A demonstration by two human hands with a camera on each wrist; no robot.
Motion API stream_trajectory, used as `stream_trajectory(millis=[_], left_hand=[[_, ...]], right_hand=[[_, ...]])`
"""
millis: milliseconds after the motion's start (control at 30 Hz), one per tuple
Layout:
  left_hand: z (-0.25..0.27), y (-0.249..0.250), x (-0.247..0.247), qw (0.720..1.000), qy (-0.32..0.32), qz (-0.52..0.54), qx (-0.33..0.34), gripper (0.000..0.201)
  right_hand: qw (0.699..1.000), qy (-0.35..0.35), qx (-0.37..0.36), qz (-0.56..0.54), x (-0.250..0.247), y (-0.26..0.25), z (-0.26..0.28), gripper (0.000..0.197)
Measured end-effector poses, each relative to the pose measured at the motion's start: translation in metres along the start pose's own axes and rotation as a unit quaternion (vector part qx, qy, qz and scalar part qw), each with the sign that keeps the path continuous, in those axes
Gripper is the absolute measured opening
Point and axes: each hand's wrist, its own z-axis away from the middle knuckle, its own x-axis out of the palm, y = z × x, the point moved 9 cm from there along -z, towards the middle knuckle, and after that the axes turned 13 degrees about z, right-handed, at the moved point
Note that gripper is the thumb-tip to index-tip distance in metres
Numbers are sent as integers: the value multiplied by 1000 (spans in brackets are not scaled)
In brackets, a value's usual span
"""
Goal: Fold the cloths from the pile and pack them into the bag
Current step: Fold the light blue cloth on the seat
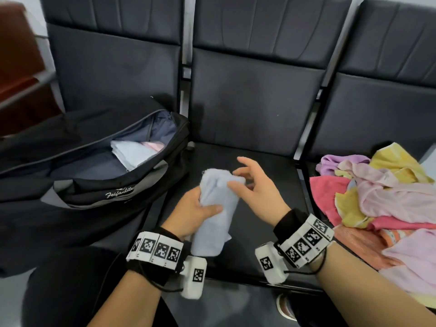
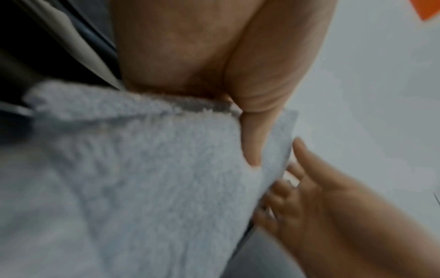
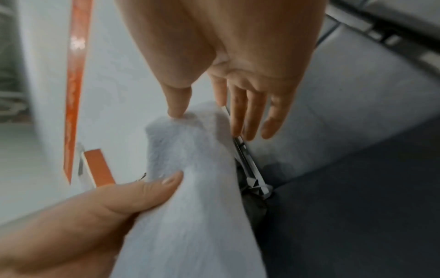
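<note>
**Folded cloth held over the middle seat; bag open on the left seat**

Both wrists carry bands with black-and-white marker tags point(image 1: 155, 250). The left hand point(image 1: 191, 214) grips a pale blue cloth point(image 1: 213, 208), folded into a long narrow bundle. The thumb lies across the front face of the bundle; the other fingers wrap behind it and are hidden in the head view. In the left wrist view the thumb point(image 2: 253, 146) presses into the pile of the cloth point(image 2: 142, 178). The bundle is held above the front half of the middle seat point(image 1: 271, 244), its upper end pointing toward the seat back.

The right hand point(image 1: 256, 194) is at the upper right side of the bundle. Its fingers are spread and only slightly bent. In the right wrist view the thumb tip point(image 3: 177, 111) touches the top edge of the cloth point(image 3: 190, 197), while the remaining fingers point(image 3: 252, 116) extend past the cloth and close on nothing.

On the right seat, a loose pile of cloths point(image 1: 382, 199) in pink, yellow, lilac and orange covers the cushion up to its left edge.

On the left seat, a black bag point(image 1: 99, 185) stands with its zip opening spread wide. Inside lie folded cloths point(image 1: 136, 153), pale ones with a pink one behind, toward the right end of the opening.

Behind all three seats rise dark padded seat backs point(image 1: 254, 90).
</note>
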Motion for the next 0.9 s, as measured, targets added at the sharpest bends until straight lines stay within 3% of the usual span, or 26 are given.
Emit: stream_trajectory(millis=[100,200,333,500,733,800,900], left_hand=[[-5,0,-39,984,82,150,-45,35],[-14,-1,-81,951,164,250,-78,31],[-25,4,-140,922,232,292,-107,27],[-41,8,-220,901,286,282,-163,26],[-76,-12,-333,876,379,249,-165,31],[-81,-40,-353,867,407,213,-196,37],[-89,-83,-370,867,405,138,-256,44]], right_hand=[[991,-101,56,-67,38,4,-20,65],[972,-201,60,-111,81,-13,-36,72],[973,-225,24,-53,116,-52,-75,75],[977,-207,-12,-53,157,-99,-142,52],[981,-182,9,-60,249,-118,-221,44],[976,-215,-5,-4,282,-115,-227,49],[946,-294,-34,131,325,-99,-221,58]])
